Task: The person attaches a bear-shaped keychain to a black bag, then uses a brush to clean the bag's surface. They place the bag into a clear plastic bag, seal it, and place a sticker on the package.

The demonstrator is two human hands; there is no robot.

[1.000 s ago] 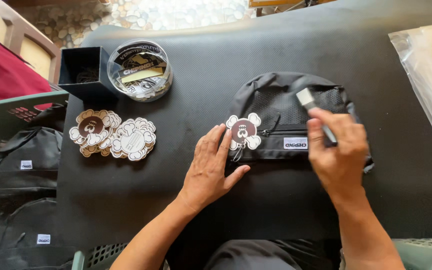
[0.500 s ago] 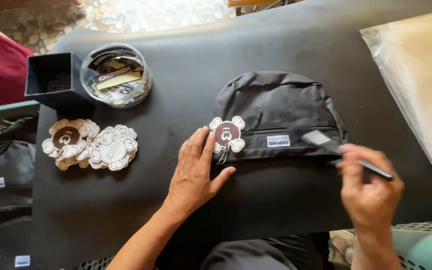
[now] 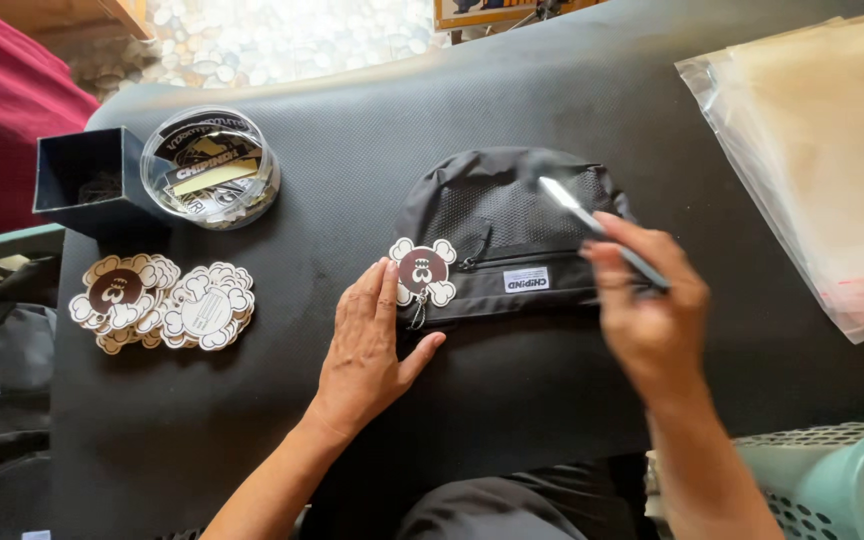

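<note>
A small black pouch bag with a mesh front, a zip and a white label lies flat on the black table mat. A brown and white cloud-shaped tag hangs at its left end. My left hand rests flat on the mat, fingertips touching the tag and the bag's left edge. My right hand hovers over the bag's right side, shut on a thin dark tool with a pale flat tip, blurred by motion.
A pile of the same cloud-shaped tags lies at the left. Behind it stand a small dark box and a clear round tub of stickers. Clear plastic sleeves are stacked at the right. Green baskets sit at both sides.
My right hand drew back toward me with the tool, then returned over the bag's right side. The left hand stayed on the tag. The camera shifted.
</note>
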